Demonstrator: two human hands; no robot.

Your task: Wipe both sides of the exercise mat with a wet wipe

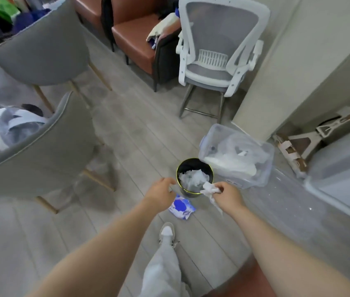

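Observation:
My right hand (226, 195) grips a crumpled white wet wipe (209, 190) just above the near right rim of a small black waste bin (183, 190) that holds white crumpled paper. My left hand (161, 190) hovers left of the bin with loosely curled fingers and holds nothing. A blue and white wet-wipe pack (181, 206) lies on the floor below the left hand, in front of the bin. A reddish-brown strip at the bottom edge (249, 281) may be the exercise mat; I cannot tell for sure.
A clear plastic storage box (238, 155) stands right of the bin. Two grey chairs (41, 151) are at the left, a white mesh office chair (219, 61) and a brown sofa (135, 41) behind. My leg and shoe (166, 234) are on the grey wood floor.

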